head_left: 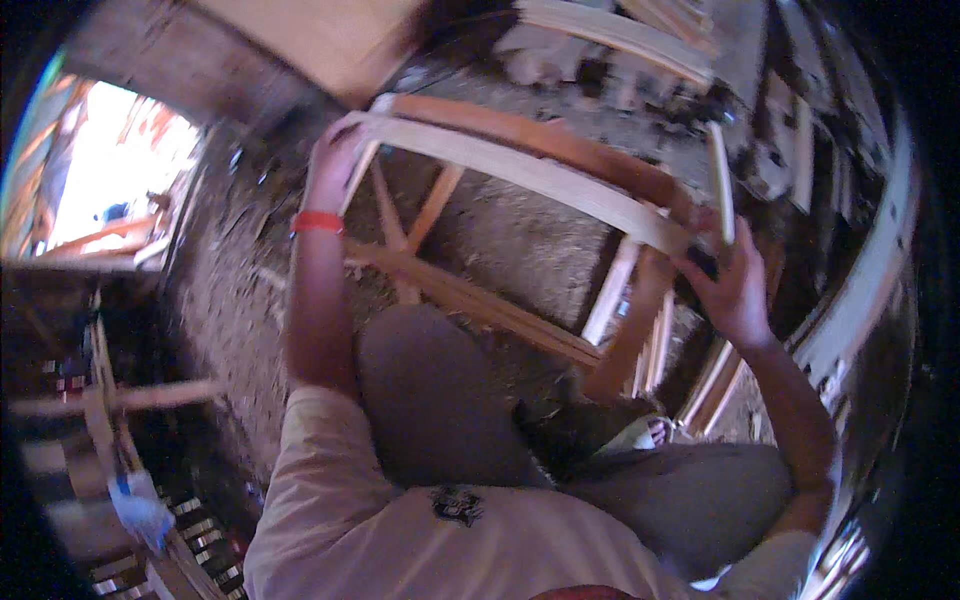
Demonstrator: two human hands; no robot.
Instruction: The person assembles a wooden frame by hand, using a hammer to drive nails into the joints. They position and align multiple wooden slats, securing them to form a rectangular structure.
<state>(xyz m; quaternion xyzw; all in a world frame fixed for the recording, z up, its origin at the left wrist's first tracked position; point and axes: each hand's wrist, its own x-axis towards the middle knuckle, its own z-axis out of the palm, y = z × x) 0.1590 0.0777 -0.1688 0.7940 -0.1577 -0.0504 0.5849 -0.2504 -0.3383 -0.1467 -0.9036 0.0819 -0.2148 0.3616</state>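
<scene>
A wooden frame (520, 172) of pale and reddish-brown strips stands in front of my knees, its long top rails running left to right. My left hand (338, 150), with a red band on the wrist, is closed round the frame's left top corner. At the right end of the rails is my right hand (735, 285), its thumb stretched toward the corner. A narrow pale wooden stick (720, 180) rises from the fingers of that hand, which seem closed on its lower end. Blur hides the exact grip.
Stacked wooden strips (620, 35) lie at the far side, over brown dirt ground (225, 290). More strips (715, 385) lie beside my right knee. A long pale plank (860, 270) runs along the right. Bright daylight comes through an opening (120, 170) at the left.
</scene>
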